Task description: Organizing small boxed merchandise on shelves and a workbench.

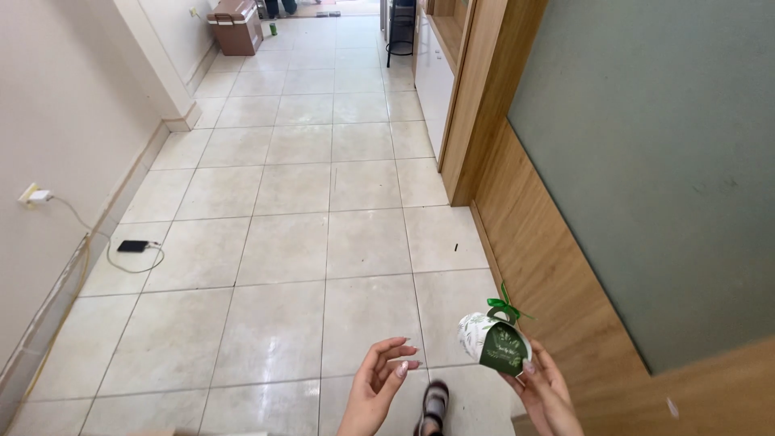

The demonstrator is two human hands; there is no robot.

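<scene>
My right hand (545, 396) holds a small white and green gift box (492, 343) with a green ribbon bow (504, 307) on top, low at the right near a wooden wall panel. To its left my left hand (378, 386) hangs with nothing in it, palm turned inward and fingers curled apart. A shoe (433, 408) shows between the two hands at the bottom edge.
Pale floor tiles (307, 234) stretch down a corridor. A dark phone (132, 245) lies on the floor at left, its white cable running to a wall plug (35, 195). Wooden wall panelling (533, 242) lines the right side. A brown bin (236, 26) stands far back.
</scene>
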